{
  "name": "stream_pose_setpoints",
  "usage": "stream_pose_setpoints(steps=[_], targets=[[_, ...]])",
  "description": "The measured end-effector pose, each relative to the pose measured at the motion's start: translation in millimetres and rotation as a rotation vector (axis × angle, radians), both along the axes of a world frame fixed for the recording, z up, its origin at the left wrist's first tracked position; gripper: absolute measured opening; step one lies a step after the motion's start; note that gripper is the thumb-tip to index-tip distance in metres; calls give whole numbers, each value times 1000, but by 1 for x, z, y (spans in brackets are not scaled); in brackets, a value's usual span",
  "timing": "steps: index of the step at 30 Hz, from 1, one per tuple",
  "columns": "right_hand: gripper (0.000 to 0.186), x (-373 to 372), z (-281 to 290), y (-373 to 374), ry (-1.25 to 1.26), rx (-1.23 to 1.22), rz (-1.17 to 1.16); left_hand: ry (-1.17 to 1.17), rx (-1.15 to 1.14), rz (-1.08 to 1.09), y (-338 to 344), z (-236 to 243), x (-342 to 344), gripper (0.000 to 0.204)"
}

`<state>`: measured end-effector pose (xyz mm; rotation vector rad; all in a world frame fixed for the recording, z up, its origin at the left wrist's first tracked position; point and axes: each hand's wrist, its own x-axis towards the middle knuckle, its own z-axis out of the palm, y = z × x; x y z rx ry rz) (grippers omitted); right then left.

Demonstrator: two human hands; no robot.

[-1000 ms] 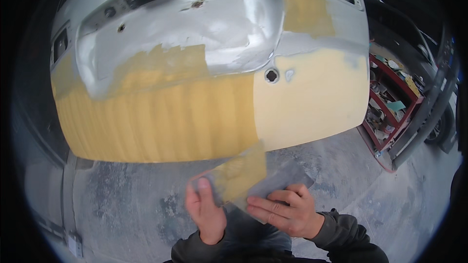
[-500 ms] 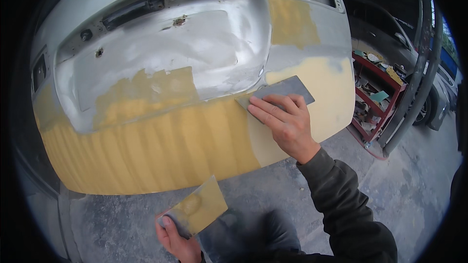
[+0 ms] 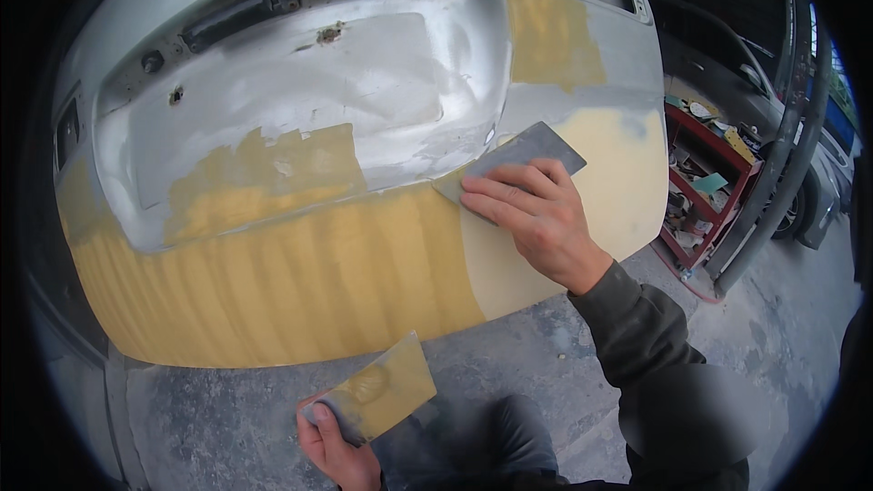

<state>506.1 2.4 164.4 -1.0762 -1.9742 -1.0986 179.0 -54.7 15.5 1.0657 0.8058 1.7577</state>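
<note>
A car tailgate (image 3: pixel 273 109) fills the upper view, bare metal at its recess and coated in yellow body filler (image 3: pixel 300 282) below. My right hand (image 3: pixel 550 227) grips a dark grey flat filler spreader (image 3: pixel 532 156) and holds it against the panel, where the recess edge meets the filler. Under the spreader's right side lies a paler cream patch of filler (image 3: pixel 618 186). Below the tailgate's lower edge, my left hand (image 3: pixel 336 450) pinches a thin mixing plate (image 3: pixel 400 391) smeared yellow, its thumb on top. On that plate sits a small rounded lump of filler (image 3: pixel 370 385).
To the right stands a red shelf cart (image 3: pixel 709 191) loaded with tools and scraps, next to dark upright poles (image 3: pixel 789 145). Behind it is a grey car (image 3: pixel 718 64). Dusty concrete floor (image 3: pixel 218 409) lies below the tailgate.
The spreader has turned slightly, its right end now higher. My right wrist has shifted a little to the right. The left hand and its plate have edged slightly right in view.
</note>
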Motion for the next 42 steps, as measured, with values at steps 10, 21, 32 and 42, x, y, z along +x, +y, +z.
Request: stream_pose_setpoints(steps=[10,21,32,42], targets=[[31,-13,-22,-18,60,-80,-29,31,-22,-3,4,0,9,33],[34,-31,-60,-46,140,-138,-117,14,-47,-9,7,-2,9,34],[37,-45,-109,-66,222,-183,-139,-2,-56,-22,5,-3,4,32],[35,-51,-142,-85,251,-220,-142,30,-59,-8,4,-6,1,36]])
